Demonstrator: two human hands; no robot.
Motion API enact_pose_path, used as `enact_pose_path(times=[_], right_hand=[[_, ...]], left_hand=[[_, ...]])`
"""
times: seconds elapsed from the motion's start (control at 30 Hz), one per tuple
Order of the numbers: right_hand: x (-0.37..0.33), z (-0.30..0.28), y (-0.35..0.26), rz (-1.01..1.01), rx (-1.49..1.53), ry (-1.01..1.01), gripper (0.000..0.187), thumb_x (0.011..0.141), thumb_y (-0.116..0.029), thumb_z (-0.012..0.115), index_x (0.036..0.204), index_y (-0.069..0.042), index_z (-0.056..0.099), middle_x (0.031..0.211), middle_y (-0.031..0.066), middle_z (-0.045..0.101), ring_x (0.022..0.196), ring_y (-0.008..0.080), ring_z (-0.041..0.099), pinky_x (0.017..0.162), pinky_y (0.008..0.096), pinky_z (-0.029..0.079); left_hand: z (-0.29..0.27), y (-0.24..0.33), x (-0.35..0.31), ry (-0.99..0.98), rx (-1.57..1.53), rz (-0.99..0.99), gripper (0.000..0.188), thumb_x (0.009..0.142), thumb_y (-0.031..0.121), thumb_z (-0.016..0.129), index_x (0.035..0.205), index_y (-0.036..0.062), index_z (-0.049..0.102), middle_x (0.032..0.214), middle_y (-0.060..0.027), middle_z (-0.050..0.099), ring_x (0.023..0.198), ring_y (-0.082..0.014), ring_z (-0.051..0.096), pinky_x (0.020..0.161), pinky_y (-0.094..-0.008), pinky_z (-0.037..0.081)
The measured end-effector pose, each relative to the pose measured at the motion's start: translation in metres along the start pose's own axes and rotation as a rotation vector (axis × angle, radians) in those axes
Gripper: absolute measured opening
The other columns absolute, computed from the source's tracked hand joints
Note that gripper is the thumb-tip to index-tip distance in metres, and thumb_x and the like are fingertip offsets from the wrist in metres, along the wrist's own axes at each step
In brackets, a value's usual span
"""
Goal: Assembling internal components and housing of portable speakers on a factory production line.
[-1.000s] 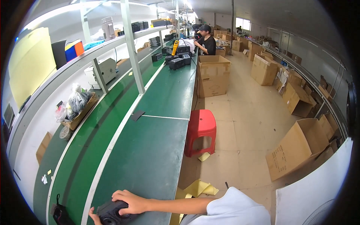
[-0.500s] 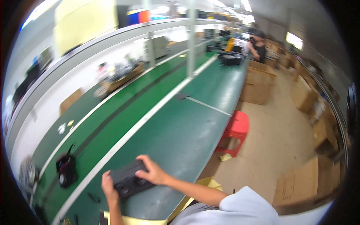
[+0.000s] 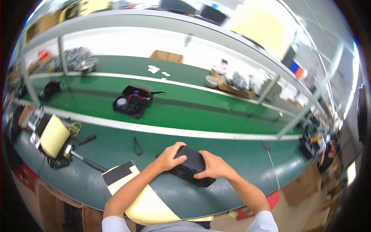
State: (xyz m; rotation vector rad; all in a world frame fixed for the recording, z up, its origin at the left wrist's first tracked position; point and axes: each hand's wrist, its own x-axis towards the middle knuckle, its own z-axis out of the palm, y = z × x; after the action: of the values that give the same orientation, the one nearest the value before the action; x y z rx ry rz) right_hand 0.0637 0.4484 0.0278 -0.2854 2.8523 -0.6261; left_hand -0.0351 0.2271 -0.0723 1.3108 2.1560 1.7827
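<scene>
Left hand (image 3: 170, 158) and right hand (image 3: 215, 165) are grasping black box-shaped device (image 3: 191, 162) from 2 ends over dark-green flat worktop (image 3: 247, 164); thin black strap loop (image 3: 135, 143) is lying nearby.

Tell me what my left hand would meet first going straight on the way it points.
Your left hand is on the black device; beyond its fingertips, the white rail looks first in line, though depth is unclear.

A long green conveyor belt (image 3: 201, 114) and workbench (image 3: 247, 156) show a workshop.
</scene>
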Motion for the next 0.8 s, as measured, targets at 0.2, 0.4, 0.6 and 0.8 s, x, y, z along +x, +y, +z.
enact_pose_path(times=[0.2, 0.4, 0.6, 0.8], right_hand=[[0.102, -0.05, 0.046, -0.02, -0.508, 0.498, 0.095, 0.055, -0.03, 0.088, 0.135, 0.001, 0.047, 0.122, 0.0208, 0.059, 0.109, 0.04, 0.059, 0.096, 0.0481, 0.047], [0.207, -0.057, 0.13, -0.149, -0.896, 0.681, 0.101, 0.053, -0.031, 0.092, 0.138, -0.002, 0.045, 0.122, 0.0147, 0.056, 0.115, 0.0339, 0.054, 0.1, 0.0457, 0.042], [0.218, -0.06, 0.133, -0.153, -0.665, 0.612, 0.082, 0.068, -0.043, 0.084, 0.131, -0.002, 0.051, 0.114, 0.0162, 0.054, 0.107, 0.0366, 0.053, 0.093, 0.0466, 0.043], [0.205, -0.014, 0.141, -0.186, -0.711, 0.795, 0.075, 0.081, -0.036, 0.076, 0.141, 0.002, 0.05, 0.113, 0.0184, 0.055, 0.107, 0.0378, 0.05, 0.096, 0.0456, 0.041]], left_hand=[[-0.033, 0.046, 0.022, 0.446, 0.378, 0.081, 0.048, 0.096, 0.024, 0.063, 0.133, -0.0047, 0.05, 0.128, -0.0263, 0.059, 0.115, -0.0447, 0.058, 0.1, -0.049, 0.047], [-0.018, 0.08, 0.023, 0.353, 0.335, 0.2, 0.046, 0.093, 0.021, 0.065, 0.13, -0.0028, 0.053, 0.126, -0.0238, 0.058, 0.115, -0.0419, 0.058, 0.098, -0.0482, 0.047], [-0.01, 0.086, 0.013, 0.204, 0.415, 0.192, 0.049, 0.093, 0.021, 0.066, 0.134, -0.0002, 0.051, 0.134, -0.0185, 0.052, 0.117, -0.0353, 0.057, 0.099, -0.0454, 0.046], [0.001, 0.082, 0.012, 0.11, 0.384, 0.133, 0.047, 0.093, 0.021, 0.066, 0.133, -0.0003, 0.052, 0.134, -0.0186, 0.052, 0.114, -0.0345, 0.058, 0.097, -0.0454, 0.046]])
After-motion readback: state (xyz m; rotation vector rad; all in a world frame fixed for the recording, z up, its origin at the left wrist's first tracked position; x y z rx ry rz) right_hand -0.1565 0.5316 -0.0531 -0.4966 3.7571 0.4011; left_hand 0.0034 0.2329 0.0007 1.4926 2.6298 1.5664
